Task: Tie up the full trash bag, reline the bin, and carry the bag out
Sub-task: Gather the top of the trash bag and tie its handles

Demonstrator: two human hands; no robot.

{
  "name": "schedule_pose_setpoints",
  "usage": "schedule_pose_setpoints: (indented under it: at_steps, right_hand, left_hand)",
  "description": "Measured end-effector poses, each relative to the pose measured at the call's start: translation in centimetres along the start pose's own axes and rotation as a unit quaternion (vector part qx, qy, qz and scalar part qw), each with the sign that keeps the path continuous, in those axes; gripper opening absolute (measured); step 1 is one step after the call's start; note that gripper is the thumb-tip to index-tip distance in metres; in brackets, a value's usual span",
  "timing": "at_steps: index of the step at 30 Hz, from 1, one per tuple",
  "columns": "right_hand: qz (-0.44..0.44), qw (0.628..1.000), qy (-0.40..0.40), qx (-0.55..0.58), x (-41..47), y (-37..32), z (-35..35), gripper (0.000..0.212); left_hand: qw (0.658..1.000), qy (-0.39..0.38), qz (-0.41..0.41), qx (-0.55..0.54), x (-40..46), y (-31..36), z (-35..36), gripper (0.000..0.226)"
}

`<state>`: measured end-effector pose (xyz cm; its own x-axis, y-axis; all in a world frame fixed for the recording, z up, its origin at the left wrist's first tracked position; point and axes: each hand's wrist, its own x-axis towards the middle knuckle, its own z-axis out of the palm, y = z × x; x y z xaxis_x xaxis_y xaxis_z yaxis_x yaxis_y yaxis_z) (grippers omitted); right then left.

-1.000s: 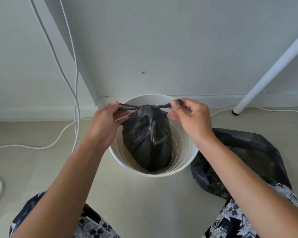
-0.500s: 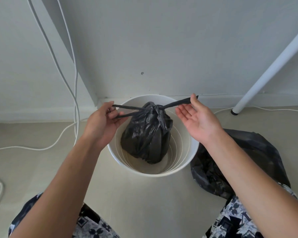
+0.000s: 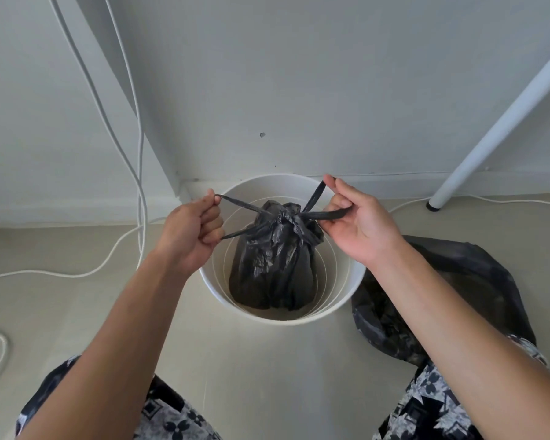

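A full black trash bag (image 3: 275, 258) stands inside the round white bin (image 3: 346, 289) on the floor by the wall. Its neck is gathered into a knot at the top, with thin black handle strips running out to both sides. My left hand (image 3: 192, 231) is closed around the left strips, over the bin's left rim. Over the right rim, my right hand (image 3: 358, 222) pinches the right strips between thumb and fingers. A second, empty black bag (image 3: 464, 287) lies crumpled on the floor just right of the bin.
White cables (image 3: 121, 147) hang down the wall on the left and trail across the floor. A slanted white table leg (image 3: 496, 119) meets the floor to the right of the bin. My patterned shorts (image 3: 169, 414) fill the bottom edge.
My right hand, open half a second ago, has closed on the right strips. The bag has sunk slightly lower in the bin and the strips now form loops on both sides.
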<state>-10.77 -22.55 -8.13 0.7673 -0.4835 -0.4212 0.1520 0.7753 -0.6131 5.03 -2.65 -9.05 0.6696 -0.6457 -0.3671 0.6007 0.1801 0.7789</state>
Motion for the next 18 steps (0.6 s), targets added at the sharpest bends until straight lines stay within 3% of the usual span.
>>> schedule_pose_setpoints:
  at_steps: [9, 18]
  right_hand:
    - [-0.018, 0.992, 0.080, -0.093, 0.3, -1.9, -1.0, 0.021]
    - [-0.029, 0.980, 0.160, -0.114, 1.0, -3.2, -3.2, 0.022]
  left_hand:
    - [0.994, 0.077, 0.020, 0.070, 0.0, 0.7, -1.6, 0.028]
    - [0.975, 0.189, 0.024, 0.114, 0.1, 1.7, -4.0, 0.031]
